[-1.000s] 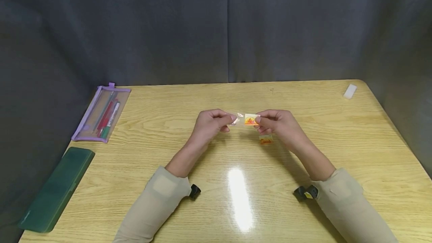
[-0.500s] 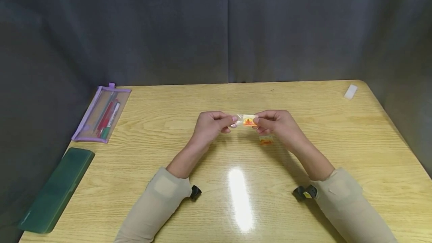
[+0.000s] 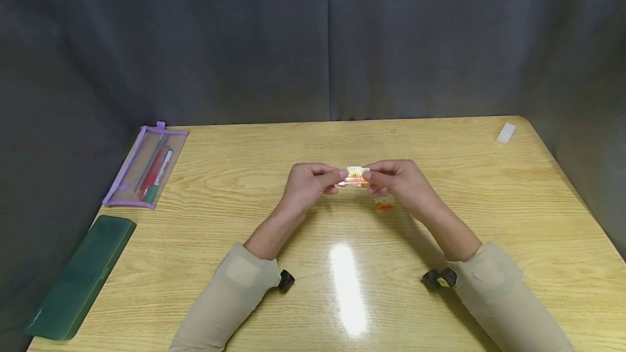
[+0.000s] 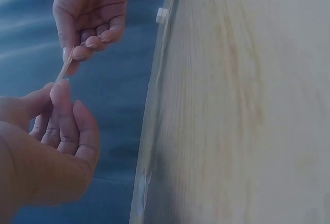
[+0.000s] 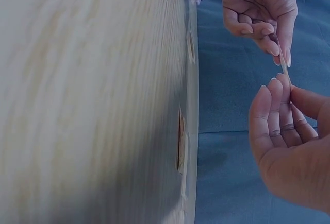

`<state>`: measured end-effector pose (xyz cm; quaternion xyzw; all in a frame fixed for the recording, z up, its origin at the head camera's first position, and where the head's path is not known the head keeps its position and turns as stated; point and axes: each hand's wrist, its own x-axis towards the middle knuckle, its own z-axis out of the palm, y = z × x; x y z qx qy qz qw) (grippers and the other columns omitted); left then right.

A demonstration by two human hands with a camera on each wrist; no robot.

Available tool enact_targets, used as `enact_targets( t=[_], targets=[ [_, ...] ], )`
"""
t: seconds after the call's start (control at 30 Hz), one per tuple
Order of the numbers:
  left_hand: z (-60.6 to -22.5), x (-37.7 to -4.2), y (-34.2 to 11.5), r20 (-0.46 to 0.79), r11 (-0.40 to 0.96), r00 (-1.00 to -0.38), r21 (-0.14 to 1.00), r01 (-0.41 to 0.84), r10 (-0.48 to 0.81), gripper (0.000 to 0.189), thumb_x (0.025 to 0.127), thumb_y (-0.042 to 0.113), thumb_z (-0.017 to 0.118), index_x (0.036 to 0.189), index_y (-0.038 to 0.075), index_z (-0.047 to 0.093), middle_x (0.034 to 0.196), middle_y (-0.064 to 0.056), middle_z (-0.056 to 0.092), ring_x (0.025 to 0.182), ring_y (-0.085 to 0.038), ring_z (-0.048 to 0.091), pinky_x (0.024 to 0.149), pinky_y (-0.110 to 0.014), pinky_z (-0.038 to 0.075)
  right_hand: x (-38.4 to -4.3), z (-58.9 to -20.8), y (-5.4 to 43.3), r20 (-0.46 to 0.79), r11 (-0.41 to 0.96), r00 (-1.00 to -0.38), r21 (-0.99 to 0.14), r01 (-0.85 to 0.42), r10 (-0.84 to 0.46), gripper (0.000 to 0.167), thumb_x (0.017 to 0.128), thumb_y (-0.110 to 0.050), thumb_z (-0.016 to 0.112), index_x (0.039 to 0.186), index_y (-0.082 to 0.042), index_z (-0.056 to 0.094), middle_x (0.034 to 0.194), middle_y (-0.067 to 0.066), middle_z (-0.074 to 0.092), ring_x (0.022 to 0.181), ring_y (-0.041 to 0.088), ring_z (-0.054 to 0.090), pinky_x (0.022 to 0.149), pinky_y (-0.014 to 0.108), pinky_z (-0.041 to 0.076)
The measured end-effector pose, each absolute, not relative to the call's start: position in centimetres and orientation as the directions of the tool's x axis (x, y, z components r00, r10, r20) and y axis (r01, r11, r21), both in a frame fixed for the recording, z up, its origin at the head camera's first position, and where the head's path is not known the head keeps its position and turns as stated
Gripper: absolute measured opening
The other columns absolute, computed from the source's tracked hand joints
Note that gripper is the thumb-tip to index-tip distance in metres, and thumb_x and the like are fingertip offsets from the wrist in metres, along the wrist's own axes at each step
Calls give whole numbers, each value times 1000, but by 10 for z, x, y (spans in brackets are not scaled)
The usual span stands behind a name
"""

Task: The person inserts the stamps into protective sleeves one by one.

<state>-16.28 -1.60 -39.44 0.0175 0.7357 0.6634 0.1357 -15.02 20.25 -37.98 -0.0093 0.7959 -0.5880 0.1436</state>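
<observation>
A small flat printed card point(image 3: 356, 176), white and yellow with an orange-red picture, is held above the table between both hands. Glare from clear plastic film lies across its face. The left hand point(image 3: 306, 184) pinches its left end between thumb and fingers; the right hand point(image 3: 402, 182) pinches the right end. Edge on in the left wrist view, the card point(image 4: 64, 70) is a thin strip between the left hand point(image 4: 62, 131) and the right hand point(image 4: 90, 15). A similar orange printed piece point(image 3: 385, 203) lies on the table below the right hand.
A purple-edged mesh pencil case point(image 3: 146, 170) with pens inside lies at the table's left, and a dark green case point(image 3: 83, 276) lies nearer. A white block point(image 3: 506, 133) sits at the far right corner. Dark curtains point(image 3: 235, 42) hang behind the table.
The right hand has shifted slightly left and the left hand slightly right, so they are closer. The printed card has moved left; the clear gap beside it has gone and glare now covers it.
</observation>
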Motion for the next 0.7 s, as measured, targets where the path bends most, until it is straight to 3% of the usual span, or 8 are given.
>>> enact_targets(
  t=[0.23, 0.7],
  targets=[
    [-395, -163, -16, -177, 107, -962, 982, -157, 208, 21, 91, 23, 78, 95, 3, 81, 99, -9, 75, 67, -11, 68, 71, -26, 61, -149, -380, 202, -210, 319, -957, -938, 138, -201, 34, 101, -24, 64, 120, 3, 70, 101, 16, 71, 81, 13, 71, 83, 38, 63],
    [-396, -163, -17, -172, 96, -960, 983, -154, 222, 23, 91, 25, 79, 94, 2, 80, 96, -5, 73, 65, -11, 67, 72, -26, 60, -149, -378, 205, -223, 307, -950, -940, 150, -219, 34, 104, -20, 58, 124, 8, 66, 94, 3, 74, 85, 17, 72, 84, 37, 63]
  ],
)
